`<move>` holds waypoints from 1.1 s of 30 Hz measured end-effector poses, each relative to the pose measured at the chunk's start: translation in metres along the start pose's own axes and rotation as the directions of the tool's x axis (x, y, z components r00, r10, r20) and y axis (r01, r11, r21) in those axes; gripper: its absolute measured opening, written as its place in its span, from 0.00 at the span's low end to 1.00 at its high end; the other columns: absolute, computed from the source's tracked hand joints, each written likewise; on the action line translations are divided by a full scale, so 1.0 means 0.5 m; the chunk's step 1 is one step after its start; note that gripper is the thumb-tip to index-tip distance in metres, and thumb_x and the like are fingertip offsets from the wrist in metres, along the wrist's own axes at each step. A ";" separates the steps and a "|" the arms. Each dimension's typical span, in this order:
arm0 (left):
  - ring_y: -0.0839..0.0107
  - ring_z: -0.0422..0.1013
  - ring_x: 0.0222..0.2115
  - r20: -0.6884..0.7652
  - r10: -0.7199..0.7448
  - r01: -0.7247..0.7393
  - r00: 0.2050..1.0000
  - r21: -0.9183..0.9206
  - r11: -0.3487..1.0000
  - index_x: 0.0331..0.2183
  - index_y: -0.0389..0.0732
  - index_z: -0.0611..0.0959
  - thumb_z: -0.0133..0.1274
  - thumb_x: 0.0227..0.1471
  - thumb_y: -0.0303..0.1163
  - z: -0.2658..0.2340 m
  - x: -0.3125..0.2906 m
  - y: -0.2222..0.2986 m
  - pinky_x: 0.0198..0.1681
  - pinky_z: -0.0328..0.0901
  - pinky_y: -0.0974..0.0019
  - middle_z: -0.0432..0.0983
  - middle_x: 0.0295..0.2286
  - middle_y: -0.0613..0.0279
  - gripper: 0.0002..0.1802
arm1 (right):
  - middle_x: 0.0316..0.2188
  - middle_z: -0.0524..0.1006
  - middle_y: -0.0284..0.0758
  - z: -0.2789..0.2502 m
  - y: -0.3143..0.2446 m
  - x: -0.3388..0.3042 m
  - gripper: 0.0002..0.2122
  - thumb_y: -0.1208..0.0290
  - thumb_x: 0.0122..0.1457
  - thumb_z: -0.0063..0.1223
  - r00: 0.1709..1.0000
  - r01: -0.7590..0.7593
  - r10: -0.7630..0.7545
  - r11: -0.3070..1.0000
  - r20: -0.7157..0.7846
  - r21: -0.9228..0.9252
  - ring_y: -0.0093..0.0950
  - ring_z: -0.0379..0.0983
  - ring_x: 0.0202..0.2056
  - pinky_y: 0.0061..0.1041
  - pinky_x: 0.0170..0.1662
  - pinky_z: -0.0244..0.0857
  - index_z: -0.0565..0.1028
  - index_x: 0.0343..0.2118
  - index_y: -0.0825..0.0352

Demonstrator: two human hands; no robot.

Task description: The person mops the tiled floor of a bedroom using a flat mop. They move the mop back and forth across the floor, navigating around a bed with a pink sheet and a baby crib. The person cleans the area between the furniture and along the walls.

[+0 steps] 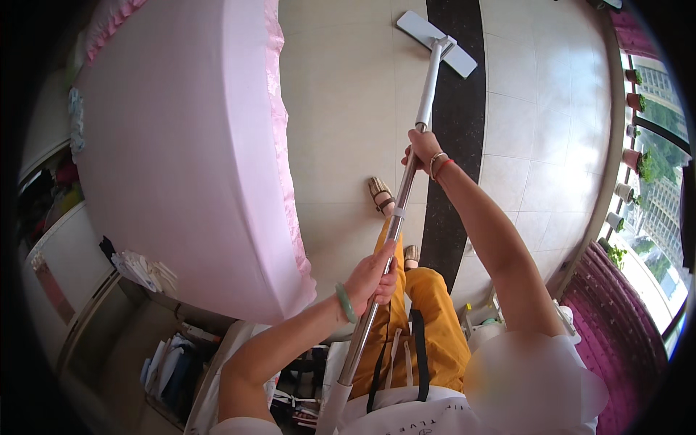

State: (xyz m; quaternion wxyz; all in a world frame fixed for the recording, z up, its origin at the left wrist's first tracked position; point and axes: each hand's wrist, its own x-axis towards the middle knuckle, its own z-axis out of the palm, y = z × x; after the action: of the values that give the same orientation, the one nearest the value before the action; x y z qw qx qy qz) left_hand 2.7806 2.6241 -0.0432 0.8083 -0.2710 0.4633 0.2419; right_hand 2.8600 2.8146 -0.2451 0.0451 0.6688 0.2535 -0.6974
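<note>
A flat mop with a metal pole runs from beside my waist up and away over the floor. Its white rectangular head lies across the dark floor strip at the far end. My right hand is wrapped round the upper pole, just below the white joint piece; a red band and a bracelet circle that wrist. Lower down, my left hand grips the same pole, with a green bangle on the wrist. The underside of the mop head is hidden.
A bed with a pink cover fills the left side. Pale tiles border the dark strip. At right, potted plants line a window sill above a purple curtain. Books and papers sit at lower left.
</note>
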 end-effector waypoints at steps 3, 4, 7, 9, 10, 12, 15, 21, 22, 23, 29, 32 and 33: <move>0.83 0.45 0.08 -0.037 -0.080 0.077 0.996 -0.071 0.994 0.23 0.46 0.63 0.36 0.55 0.56 -0.036 -0.083 -0.119 0.11 0.43 0.77 0.48 0.11 0.74 0.23 | 0.14 0.67 0.38 0.073 0.130 -0.084 0.12 0.67 0.54 0.36 0.998 -0.026 0.027 1.000 0.063 -0.014 0.33 0.69 0.11 0.30 0.12 0.66 0.62 0.28 0.75; 0.82 0.45 0.09 -0.027 -0.119 0.116 0.993 -0.103 0.988 0.22 0.46 0.62 0.34 0.55 0.57 -0.046 -0.119 -0.157 0.11 0.44 0.76 0.47 0.11 0.74 0.24 | 0.13 0.67 0.39 0.100 0.171 -0.126 0.13 0.66 0.55 0.36 0.992 -0.091 0.092 0.996 0.085 -0.021 0.34 0.68 0.10 0.30 0.11 0.65 0.62 0.29 0.76; 0.81 0.43 0.09 -0.033 -0.274 0.260 0.961 -0.233 0.937 0.21 0.47 0.62 0.31 0.53 0.61 -0.082 -0.215 -0.279 0.13 0.44 0.75 0.46 0.10 0.73 0.27 | 0.13 0.68 0.39 0.169 0.302 -0.243 0.14 0.66 0.56 0.38 0.972 -0.174 0.178 0.984 0.156 -0.041 0.36 0.69 0.10 0.31 0.11 0.64 0.61 0.30 0.77; 0.79 0.44 0.08 -0.050 -0.379 0.350 0.924 -0.291 0.890 0.20 0.48 0.62 0.30 0.52 0.62 -0.094 -0.261 -0.331 0.12 0.43 0.74 0.46 0.09 0.73 0.28 | 0.14 0.69 0.39 0.195 0.339 -0.320 0.14 0.65 0.56 0.38 0.953 -0.250 0.255 0.967 0.164 -0.049 0.35 0.70 0.11 0.30 0.13 0.65 0.61 0.30 0.76; 0.79 0.44 0.08 -0.024 -0.407 0.379 0.913 -0.316 0.870 0.19 0.48 0.62 0.30 0.52 0.62 -0.101 -0.273 -0.352 0.12 0.43 0.73 0.46 0.09 0.73 0.28 | 0.14 0.69 0.39 0.199 0.346 -0.339 0.14 0.65 0.56 0.38 0.938 -0.290 0.297 0.955 0.178 -0.066 0.35 0.70 0.11 0.30 0.13 0.65 0.61 0.30 0.76; 0.78 0.45 0.08 -0.055 -0.399 0.369 0.915 -0.285 0.885 0.21 0.46 0.62 0.33 0.51 0.64 -0.103 -0.279 -0.345 0.11 0.44 0.72 0.48 0.09 0.71 0.29 | 0.14 0.69 0.38 0.196 0.344 -0.339 0.14 0.65 0.56 0.38 0.936 -0.294 0.292 0.956 0.196 -0.022 0.35 0.70 0.12 0.29 0.13 0.65 0.62 0.30 0.75; 0.78 0.47 0.07 -0.164 -0.369 0.349 0.915 -0.139 0.927 0.21 0.46 0.63 0.36 0.49 0.65 -0.064 -0.269 -0.263 0.11 0.45 0.72 0.50 0.09 0.71 0.30 | 0.14 0.69 0.37 0.177 0.279 -0.300 0.14 0.64 0.56 0.38 0.952 -0.255 0.243 0.966 0.188 0.044 0.34 0.71 0.12 0.28 0.13 0.65 0.62 0.29 0.74; 0.81 0.50 0.07 -0.188 -0.189 0.192 0.964 -0.002 0.981 0.20 0.45 0.64 0.42 0.47 0.63 0.028 -0.174 0.011 0.10 0.48 0.74 0.51 0.09 0.72 0.29 | 0.14 0.68 0.38 0.097 0.017 -0.109 0.14 0.65 0.53 0.37 0.982 -0.126 0.116 0.990 0.151 0.057 0.35 0.69 0.11 0.31 0.13 0.66 0.62 0.26 0.74; 0.81 0.50 0.07 -0.183 -0.144 0.150 0.972 0.021 0.988 0.20 0.45 0.64 0.42 0.47 0.63 0.048 -0.155 0.064 0.09 0.48 0.75 0.52 0.09 0.73 0.29 | 0.14 0.68 0.38 0.083 -0.045 -0.079 0.13 0.65 0.53 0.37 0.983 -0.107 0.096 0.992 0.160 0.067 0.36 0.69 0.12 0.31 0.14 0.66 0.62 0.26 0.74; 0.82 0.50 0.07 -0.175 -0.096 0.102 0.980 0.030 0.994 0.20 0.45 0.64 0.42 0.47 0.63 0.071 -0.134 0.120 0.09 0.47 0.75 0.52 0.09 0.73 0.29 | 0.15 0.68 0.38 0.071 -0.111 -0.046 0.13 0.65 0.53 0.37 0.985 -0.094 0.083 0.994 0.154 0.063 0.36 0.70 0.12 0.31 0.14 0.67 0.63 0.26 0.74; 0.83 0.48 0.07 -0.128 0.076 -0.067 0.989 0.077 0.995 0.23 0.44 0.66 0.39 0.50 0.63 0.204 -0.031 0.468 0.10 0.47 0.76 0.51 0.11 0.73 0.29 | 0.16 0.67 0.37 0.018 -0.489 0.161 0.11 0.67 0.54 0.36 0.987 0.044 -0.054 0.997 0.151 0.067 0.32 0.69 0.13 0.30 0.15 0.68 0.61 0.30 0.73; 0.83 0.48 0.07 -0.019 0.077 -0.078 0.997 -0.032 0.996 0.23 0.44 0.66 0.39 0.50 0.62 0.260 -0.016 0.620 0.10 0.47 0.76 0.51 0.11 0.73 0.29 | 0.14 0.66 0.36 0.015 -0.633 0.245 0.09 0.68 0.53 0.37 0.964 0.108 -0.150 0.975 0.218 0.194 0.31 0.67 0.12 0.31 0.15 0.65 0.60 0.28 0.71; 0.83 0.48 0.08 -0.017 0.102 -0.102 0.995 -0.008 0.995 0.23 0.44 0.66 0.40 0.49 0.63 0.277 -0.014 0.666 0.10 0.47 0.76 0.51 0.11 0.73 0.29 | 0.14 0.66 0.36 0.017 -0.688 0.255 0.08 0.69 0.54 0.38 0.959 0.094 -0.149 0.969 0.240 0.228 0.31 0.65 0.12 0.31 0.17 0.65 0.60 0.28 0.70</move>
State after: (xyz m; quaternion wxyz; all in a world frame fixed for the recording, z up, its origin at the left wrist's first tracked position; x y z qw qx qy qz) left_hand 2.6490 2.9602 -0.0495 0.7899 -0.2524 0.4821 0.2825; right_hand 2.7012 3.1448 -0.2662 -0.0383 0.5576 0.2098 -0.8023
